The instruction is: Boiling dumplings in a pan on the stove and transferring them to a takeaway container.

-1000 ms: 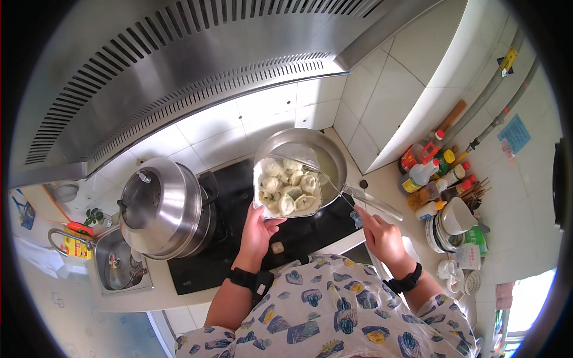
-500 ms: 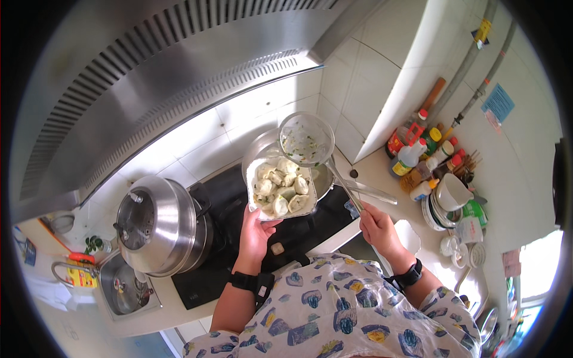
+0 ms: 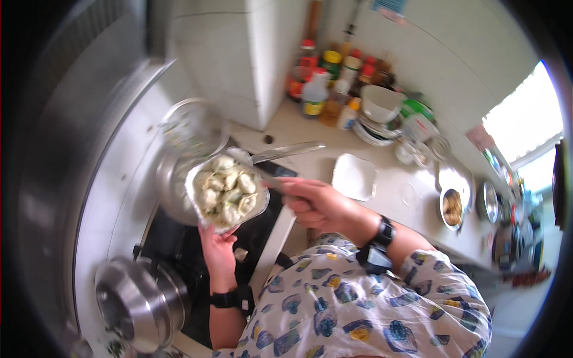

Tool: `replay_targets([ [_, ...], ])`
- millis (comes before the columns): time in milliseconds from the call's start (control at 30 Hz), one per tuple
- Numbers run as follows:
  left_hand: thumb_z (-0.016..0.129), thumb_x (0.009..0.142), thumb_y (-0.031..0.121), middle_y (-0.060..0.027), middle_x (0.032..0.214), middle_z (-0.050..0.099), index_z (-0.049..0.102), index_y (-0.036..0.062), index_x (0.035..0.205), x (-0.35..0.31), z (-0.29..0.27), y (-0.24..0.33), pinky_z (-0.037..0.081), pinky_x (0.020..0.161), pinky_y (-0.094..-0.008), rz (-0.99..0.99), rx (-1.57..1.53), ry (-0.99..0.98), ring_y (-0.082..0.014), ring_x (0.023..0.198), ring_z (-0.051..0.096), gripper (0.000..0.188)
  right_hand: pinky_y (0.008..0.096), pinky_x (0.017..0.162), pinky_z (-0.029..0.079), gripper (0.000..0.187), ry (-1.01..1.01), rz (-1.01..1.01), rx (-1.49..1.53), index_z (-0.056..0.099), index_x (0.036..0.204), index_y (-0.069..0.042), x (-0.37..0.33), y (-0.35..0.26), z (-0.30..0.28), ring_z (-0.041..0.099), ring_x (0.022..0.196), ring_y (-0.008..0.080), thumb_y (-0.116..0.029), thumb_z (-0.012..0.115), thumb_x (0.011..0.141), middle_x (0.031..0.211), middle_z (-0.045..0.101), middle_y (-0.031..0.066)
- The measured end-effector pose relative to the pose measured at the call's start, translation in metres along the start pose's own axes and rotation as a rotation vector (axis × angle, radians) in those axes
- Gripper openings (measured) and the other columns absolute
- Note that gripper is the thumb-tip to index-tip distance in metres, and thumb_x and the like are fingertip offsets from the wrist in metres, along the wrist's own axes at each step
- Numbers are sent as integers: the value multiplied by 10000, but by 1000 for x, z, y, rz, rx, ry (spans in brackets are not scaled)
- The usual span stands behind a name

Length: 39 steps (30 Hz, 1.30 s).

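Observation:
My left hand (image 3: 218, 250) is closed on the lower edge of a square white dish (image 3: 261, 206) filled with several dumplings (image 3: 230, 190). In my closed right hand (image 3: 316, 203) is the handle of a strainer (image 3: 194, 126), whose round bowl is blurred above the far side of the dish. Much of the handle is hidden or smeared. Behind the dish stands a metal pan (image 3: 173, 185), partly covered by dish and strainer. A metal handle (image 3: 289, 151) sticks out to the right near it. A small pale piece (image 3: 240, 254) lies on the black stove (image 3: 194, 262) by my left hand.
A steel steamer pot (image 3: 140, 304) stands at lower left. On the right counter are a white square plate (image 3: 354, 177), stacked bowls (image 3: 382, 104), several sauce bottles (image 3: 314, 92) and a bowl of brown food (image 3: 452, 209). A tiled wall corner (image 3: 262, 65) juts out behind.
The view has swung to the right, showing more counter. The dish and strainer stay in my hands, shifted left in the picture; the strainer bowl still hangs over the far edge.

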<state>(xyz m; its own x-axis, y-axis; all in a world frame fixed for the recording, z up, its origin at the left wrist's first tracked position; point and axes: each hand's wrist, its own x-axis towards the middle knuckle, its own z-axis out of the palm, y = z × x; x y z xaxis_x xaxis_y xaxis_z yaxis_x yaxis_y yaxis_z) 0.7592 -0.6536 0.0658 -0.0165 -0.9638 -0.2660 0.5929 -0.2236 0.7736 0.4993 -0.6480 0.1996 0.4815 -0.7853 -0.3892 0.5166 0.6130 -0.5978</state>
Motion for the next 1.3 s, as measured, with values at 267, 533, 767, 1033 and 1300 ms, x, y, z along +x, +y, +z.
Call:
replay_targets([
  [267, 462, 964, 249, -36, 1127, 564, 361, 143, 1398, 3, 61, -70, 488, 665, -300, -219, -53, -268, -134, 890, 556, 458, 217, 342, 187, 197, -39, -67, 206, 515, 1165, -131, 22, 18, 0, 291, 416, 59, -188, 440, 992, 655, 444, -10],
  [533, 501, 957, 186, -74, 1236, 517, 309, 154, 1430, -14, 150, -207, 527, 783, -358, -314, 162, -552, -192, 1042, 562, 512, 239, 360, 216, 111, -78, 23, 48, 510, 1029, -140, 18, -4, -14, 329, 423, 86, -168, 439, 949, 650, 451, 3],
  [767, 507, 948, 110, -133, 1334, 461, 233, 236, 1430, -37, 241, -346, 571, 827, -366, -671, -145, -418, -284, 1087, 599, 569, 246, 369, 221, 209, -102, 163, 38, 534, 1134, -134, 6, -9, -40, 335, 417, 93, -174, 441, 951, 658, 460, 7],
  [1033, 488, 985, 157, -71, 1392, 406, 177, 256, 1461, -39, 253, -422, 548, 841, -385, -664, -36, -345, -255, 1113, 568, 578, 220, 367, 215, 267, -140, 242, -24, 525, 1232, -135, -7, -2, -73, 322, 418, 68, -212, 433, 994, 636, 442, -7],
  [1300, 498, 978, 156, -97, 1225, 527, 329, 156, 1401, -41, 255, -426, 565, 767, -356, -704, 149, -398, -227, 989, 615, 456, 206, 352, 225, 210, -231, 255, 4, 540, 1169, -147, -10, -6, -69, 344, 413, 56, -244, 456, 1002, 636, 457, -19],
])
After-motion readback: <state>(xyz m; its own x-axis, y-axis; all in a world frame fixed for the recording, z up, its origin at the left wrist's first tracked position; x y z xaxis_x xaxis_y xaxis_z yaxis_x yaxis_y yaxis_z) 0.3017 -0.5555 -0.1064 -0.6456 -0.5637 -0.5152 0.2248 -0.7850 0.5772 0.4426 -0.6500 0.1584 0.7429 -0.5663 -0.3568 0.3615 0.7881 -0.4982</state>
